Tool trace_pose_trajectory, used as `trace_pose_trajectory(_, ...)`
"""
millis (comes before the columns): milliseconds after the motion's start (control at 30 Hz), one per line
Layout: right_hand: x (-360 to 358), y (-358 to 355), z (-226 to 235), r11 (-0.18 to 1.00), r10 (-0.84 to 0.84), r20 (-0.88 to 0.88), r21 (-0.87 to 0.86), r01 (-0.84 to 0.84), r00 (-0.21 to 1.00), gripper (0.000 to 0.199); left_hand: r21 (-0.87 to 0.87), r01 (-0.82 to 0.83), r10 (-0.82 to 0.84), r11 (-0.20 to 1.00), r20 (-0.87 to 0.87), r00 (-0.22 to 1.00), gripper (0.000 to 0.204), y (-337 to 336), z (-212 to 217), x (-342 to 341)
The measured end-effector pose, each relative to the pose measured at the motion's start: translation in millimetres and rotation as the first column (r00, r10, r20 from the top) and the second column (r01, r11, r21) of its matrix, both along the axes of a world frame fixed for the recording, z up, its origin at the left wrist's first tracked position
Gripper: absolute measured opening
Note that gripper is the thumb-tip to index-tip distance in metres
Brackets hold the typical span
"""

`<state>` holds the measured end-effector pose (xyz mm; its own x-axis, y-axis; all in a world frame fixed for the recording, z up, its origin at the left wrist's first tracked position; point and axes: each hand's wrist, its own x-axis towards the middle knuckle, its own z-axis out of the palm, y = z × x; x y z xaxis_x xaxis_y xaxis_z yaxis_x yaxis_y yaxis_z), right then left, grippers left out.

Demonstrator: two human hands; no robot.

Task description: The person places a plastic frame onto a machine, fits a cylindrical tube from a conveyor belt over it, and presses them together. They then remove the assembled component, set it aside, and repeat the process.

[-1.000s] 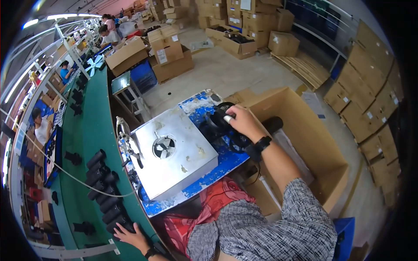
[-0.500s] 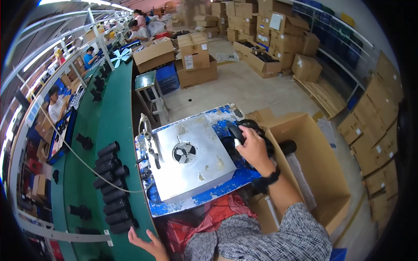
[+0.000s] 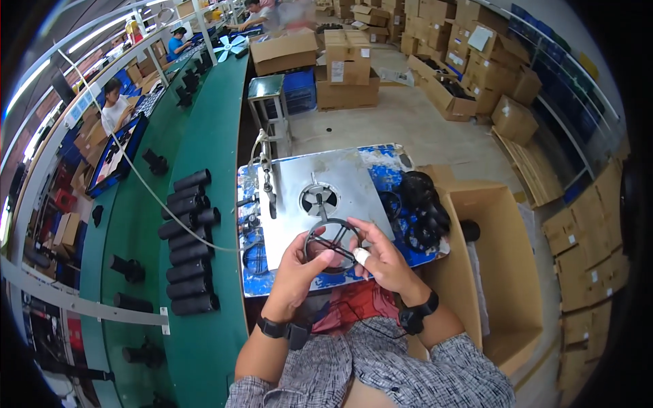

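Between my two hands is a black plastic ring with crossed spokes and a short stem on its upper side. My left hand grips its left edge, thumb over the rim. On the opposite edge, the fingers of my right hand are closed, one of them wrapped in white. Just behind the ring is a flat metal box, its round hole showing dark and light vanes. The box lies on a worn blue and white table. A heap of black round parts sits at the table's right side.
Left of the table runs a green conveyor belt carrying several black cylinders. A thin hose crosses above it. To the right stands an open carton. Beyond the table is a stool; co-workers sit across the belt.
My right hand has come from the black heap to the table's front with the ring. My left hand has moved in from beside the belt and taken hold too. The view has shifted left.
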<state>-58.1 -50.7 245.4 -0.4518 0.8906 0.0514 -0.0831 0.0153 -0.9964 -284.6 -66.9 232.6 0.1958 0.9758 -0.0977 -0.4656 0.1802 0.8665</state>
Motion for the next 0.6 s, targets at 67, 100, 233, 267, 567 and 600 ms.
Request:
trace_pose_trajectory(67, -6, 1, -1, 0.999, 0.011, 0.002, -0.037, -0.011, 1.0, 0.066, -0.017, -0.027, 0.026, 1.0, -0.046, 0.999, 0.057, -1, -2, -2)
trace_pose_trajectory(100, -8, 1, -3, 1.0, 0.015, 0.05, -0.023, -0.013, 0.999, 0.065, -0.03, -0.045, 0.042, 0.999, -0.088, 0.995, 0.059, -1, -3, -2)
trace_pose_trajectory(233, -26, 9, -23, 0.988, -0.085, 0.198, 0.141, 0.057, 0.977, 0.056, 0.024, -0.087, 0.091, 0.996, -0.283, 0.955, 0.057, -9, -9, -4)
trace_pose_trajectory(267, -31, 13, -31, 0.949, -0.164, 0.233, 0.303, 0.088, 0.959, 0.054, 0.025, -0.095, 0.098, 0.995, -0.282, 0.954, 0.057, -9, -11, -5)
trace_pose_trajectory(567, -53, 47, -22, 0.853, -0.365, 0.497, 0.517, 0.068, 0.787, 0.061, 0.352, -0.218, 0.383, 0.91, -0.515, 0.767, 0.047, 22, -42, -6)
trace_pose_trajectory(600, -52, 55, -19, 0.853, -0.366, 0.497, 0.518, 0.069, 0.787, 0.061, 0.42, -0.208, 0.432, 0.883, -0.558, 0.708, 0.047, 29, -45, -5)
